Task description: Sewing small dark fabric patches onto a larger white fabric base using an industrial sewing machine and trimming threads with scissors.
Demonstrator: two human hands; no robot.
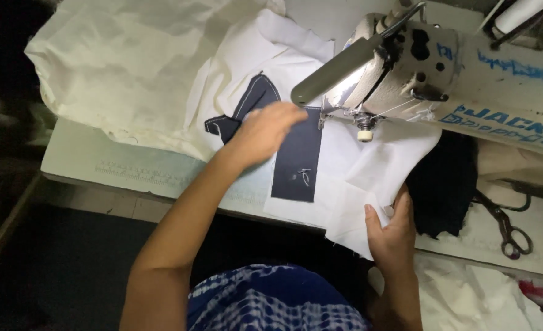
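White fabric [369, 165] under sewing machine [443, 73], left hand [265, 129] flat, right hand [391, 230] gripping edge

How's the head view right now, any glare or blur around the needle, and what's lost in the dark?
Head view: the machine lamp blows out the white cloth beside the needle; the left hand is motion-blurred; the right hand is sharper; the scissors are dim; the frame's left and bottom edges sink into black.

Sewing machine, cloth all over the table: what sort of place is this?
Probably a tailoring or garment workshop. An industrial sewing machine stands over white fabric with a navy pocket piece; the left hand presses the cloth flat, the right hand grips its edge, and scissors lie nearby.
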